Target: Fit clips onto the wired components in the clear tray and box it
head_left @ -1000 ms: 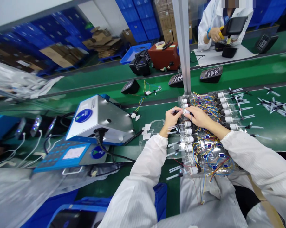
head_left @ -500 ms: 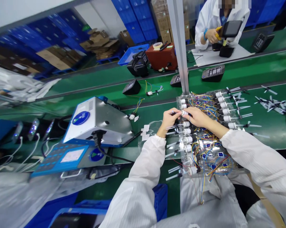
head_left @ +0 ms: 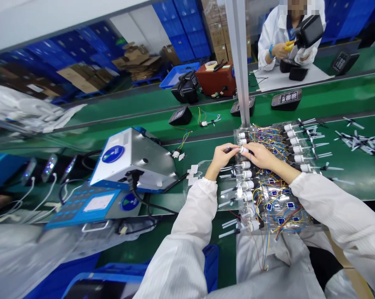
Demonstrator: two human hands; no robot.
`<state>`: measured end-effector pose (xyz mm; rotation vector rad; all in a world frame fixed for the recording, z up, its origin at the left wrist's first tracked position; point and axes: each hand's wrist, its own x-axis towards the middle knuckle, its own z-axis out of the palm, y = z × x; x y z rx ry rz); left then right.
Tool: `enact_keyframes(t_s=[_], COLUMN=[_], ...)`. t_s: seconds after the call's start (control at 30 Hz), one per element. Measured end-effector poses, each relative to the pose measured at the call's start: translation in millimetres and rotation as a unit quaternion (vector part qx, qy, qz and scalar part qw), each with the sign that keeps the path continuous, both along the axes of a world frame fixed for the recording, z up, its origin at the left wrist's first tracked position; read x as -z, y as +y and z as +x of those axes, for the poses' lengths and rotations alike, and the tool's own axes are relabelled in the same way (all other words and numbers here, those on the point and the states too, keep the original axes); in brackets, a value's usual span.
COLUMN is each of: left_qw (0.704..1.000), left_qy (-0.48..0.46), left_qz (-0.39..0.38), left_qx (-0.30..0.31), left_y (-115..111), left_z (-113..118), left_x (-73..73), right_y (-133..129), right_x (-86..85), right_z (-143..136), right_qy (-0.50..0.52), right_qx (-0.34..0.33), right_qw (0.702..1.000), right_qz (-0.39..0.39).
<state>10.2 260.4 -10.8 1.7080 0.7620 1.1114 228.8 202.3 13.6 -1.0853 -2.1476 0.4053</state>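
Observation:
My left hand (head_left: 223, 158) is closed, its fingertips pinching a small dark fitting (head_left: 228, 149) that the fingers partly cover. Against it, my right hand (head_left: 260, 156) grips a small white-ended pump (head_left: 242, 150) between thumb and fingers. Both hands meet over the left edge of a clear plastic tray (head_left: 241, 211). Two columns of similar white-and-black pumps (head_left: 247, 185) lie on it, many with black fittings and pale tubes pointing outward. Between the columns run coloured wires (head_left: 270, 145) and small blue squares (head_left: 290, 205).
Loose tubes with black fittings (head_left: 358, 141) lie at right. A metal post (head_left: 242, 83) rises behind the tray. Black display units (head_left: 286, 99) sit on the green conveyor. A silver-blue machine (head_left: 150, 162) stands left. Across the line, a co-worker (head_left: 268, 37) holds a black unit and a yellow-handled tool.
The view has shifted slightly, so the bench appears further right. My hands stay together on the pump and fitting. The co-worker has tilted the black unit and brought a second hand under it.

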Motion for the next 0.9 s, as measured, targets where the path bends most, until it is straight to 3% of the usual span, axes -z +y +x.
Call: enact_keyframes(t_s=[0.3,0.9], left_qw=[0.996,0.991], left_qy=[0.017,0.057], left_qz=[0.082,0.124], left_qx=[-0.017,0.002], left_y=[2.3,0.6], left_z=[-2.0,-2.7], left_x=[-1.3,1.0], right_y=[1.2,2.2], right_x=[3.2,5.1], right_z=[0.1,-0.9], right_qy=[-0.017,-0.043], right_qx=[0.007,0.006], right_qw=[1.0,0.999], right_qz=[0.004,-0.001])
